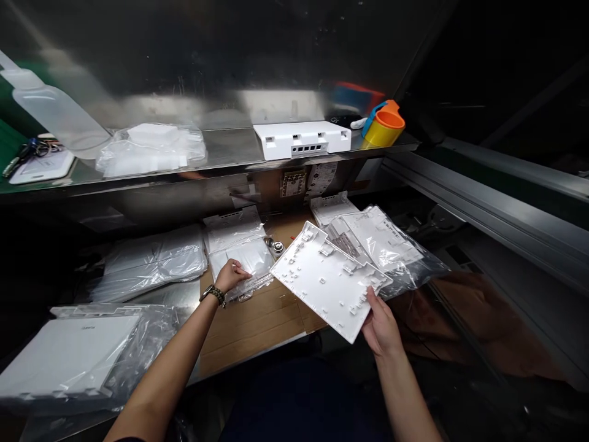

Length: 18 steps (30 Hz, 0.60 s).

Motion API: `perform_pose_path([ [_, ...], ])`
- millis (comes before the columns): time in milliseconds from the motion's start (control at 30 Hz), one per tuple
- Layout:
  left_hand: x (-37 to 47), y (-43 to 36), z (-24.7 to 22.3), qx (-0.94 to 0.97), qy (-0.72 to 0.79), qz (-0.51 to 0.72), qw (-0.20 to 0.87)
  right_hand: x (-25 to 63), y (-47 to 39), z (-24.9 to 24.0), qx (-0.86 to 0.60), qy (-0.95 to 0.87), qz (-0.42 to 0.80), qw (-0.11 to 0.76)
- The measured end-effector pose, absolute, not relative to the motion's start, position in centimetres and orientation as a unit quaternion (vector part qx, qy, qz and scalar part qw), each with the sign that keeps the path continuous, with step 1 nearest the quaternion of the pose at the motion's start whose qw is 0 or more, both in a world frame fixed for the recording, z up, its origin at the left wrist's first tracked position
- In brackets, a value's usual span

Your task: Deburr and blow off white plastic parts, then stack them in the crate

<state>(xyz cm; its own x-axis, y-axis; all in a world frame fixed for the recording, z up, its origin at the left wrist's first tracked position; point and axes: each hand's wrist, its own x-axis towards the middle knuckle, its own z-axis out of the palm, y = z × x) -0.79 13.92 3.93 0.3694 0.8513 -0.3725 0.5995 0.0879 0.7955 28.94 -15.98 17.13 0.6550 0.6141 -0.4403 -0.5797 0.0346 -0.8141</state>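
Note:
My right hand (pixel 381 325) grips the lower right corner of a white plastic housing panel (pixel 322 279), its ribbed inner side turned up. The panel is tilted and held above the bench. My left hand (pixel 231 276), a watch on its wrist, has its fingers curled at the front edge of a stack of clear plastic bags (pixel 248 258). The thumb and fingertips seem pinched on a bag there. Behind that stack lies another white panel (pixel 234 224). Bagged white panels (pixel 386 239) lie to the right of the held panel.
Cardboard (pixel 248 334) covers the bench. Bags are piled (pixel 151 261) at the left, with a bagged panel (pixel 78 350) nearer. The shelf above carries a squeeze bottle (pixel 59 110), a white housing with ports (pixel 304 138) and a yellow-orange tape roll (pixel 386 126). A metal rail (pixel 483 184) runs along the right.

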Motion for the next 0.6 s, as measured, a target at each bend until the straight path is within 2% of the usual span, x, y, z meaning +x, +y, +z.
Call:
perform_pose_path([
  [100,-0.8,14.9,3.9,0.666,0.534,0.116,0.508,27.0,-15.0,15.7,-0.602,-0.069,0.37,0.704],
  [267,-0.4,14.6,4.4,0.71,0.502,0.112,0.482,22.1,-12.1,14.0,-0.692,-0.216,0.321,0.61],
  [433,-0.7,11.1,4.1,0.761,0.472,0.118,0.429,20.5,-10.8,14.0,-0.705,-0.219,0.292,0.608],
  [600,-1.8,9.7,3.1,0.748,0.488,0.139,0.427,22.0,-11.6,13.5,-0.725,-0.197,0.257,0.609],
])
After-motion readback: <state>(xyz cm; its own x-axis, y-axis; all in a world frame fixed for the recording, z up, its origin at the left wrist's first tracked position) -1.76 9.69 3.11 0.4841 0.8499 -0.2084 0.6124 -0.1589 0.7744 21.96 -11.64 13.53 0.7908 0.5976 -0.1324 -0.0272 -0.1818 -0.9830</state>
